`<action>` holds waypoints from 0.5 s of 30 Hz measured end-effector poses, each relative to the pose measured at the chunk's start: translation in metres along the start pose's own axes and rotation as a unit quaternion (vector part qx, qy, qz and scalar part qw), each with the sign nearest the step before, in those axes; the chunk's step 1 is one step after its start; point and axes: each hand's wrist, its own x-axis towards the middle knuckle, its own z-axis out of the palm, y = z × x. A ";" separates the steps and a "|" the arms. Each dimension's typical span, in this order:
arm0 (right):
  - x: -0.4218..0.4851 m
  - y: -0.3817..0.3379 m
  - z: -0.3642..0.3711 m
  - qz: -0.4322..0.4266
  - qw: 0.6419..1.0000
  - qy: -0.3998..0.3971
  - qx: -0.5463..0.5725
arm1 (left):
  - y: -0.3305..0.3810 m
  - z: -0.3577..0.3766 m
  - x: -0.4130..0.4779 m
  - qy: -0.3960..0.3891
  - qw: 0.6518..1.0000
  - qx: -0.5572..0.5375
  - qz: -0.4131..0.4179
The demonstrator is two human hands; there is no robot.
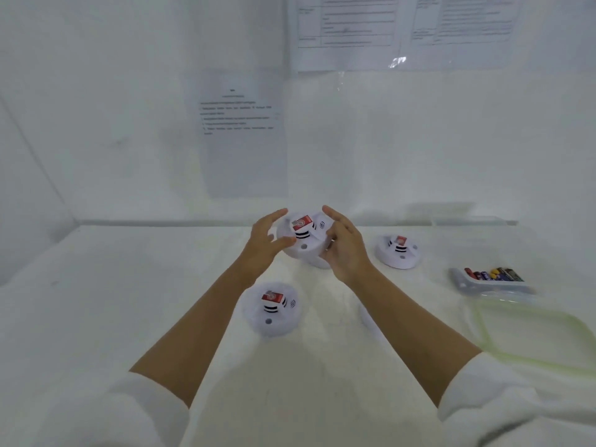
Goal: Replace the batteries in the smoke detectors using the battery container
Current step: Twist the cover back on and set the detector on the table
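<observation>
Both hands' grip flanks raised smoke detector, fingers spread.

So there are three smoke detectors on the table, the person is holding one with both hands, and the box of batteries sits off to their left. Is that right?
Nearly. The head view shows the battery container on the person's right, not left. The rest holds: both hands, left and right, hold one smoke detector, with two more on the table.
</observation>
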 end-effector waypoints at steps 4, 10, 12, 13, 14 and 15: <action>0.008 0.027 0.028 0.017 1.000 -0.001 0.001 | -0.013 -0.038 0.000 -0.050 0.990 -0.115 -0.064; 0.028 0.062 0.053 0.038 0.983 -0.085 -0.159 | -0.039 -0.093 0.013 -0.047 0.992 -0.114 -0.032; 0.034 0.073 0.058 0.048 0.967 -0.108 -0.226 | -0.048 -0.108 0.018 -0.065 0.992 -0.100 -0.027; 0.037 0.078 0.060 0.048 0.961 -0.111 -0.250 | -0.053 -0.113 0.021 -0.073 0.993 -0.093 -0.023; 0.039 0.084 0.063 0.043 0.956 -0.108 -0.268 | -0.058 -0.119 0.024 -0.080 0.993 -0.089 -0.021; 0.041 0.089 0.067 0.037 0.953 -0.100 -0.282 | -0.062 -0.122 0.026 -0.086 0.992 -0.091 -0.023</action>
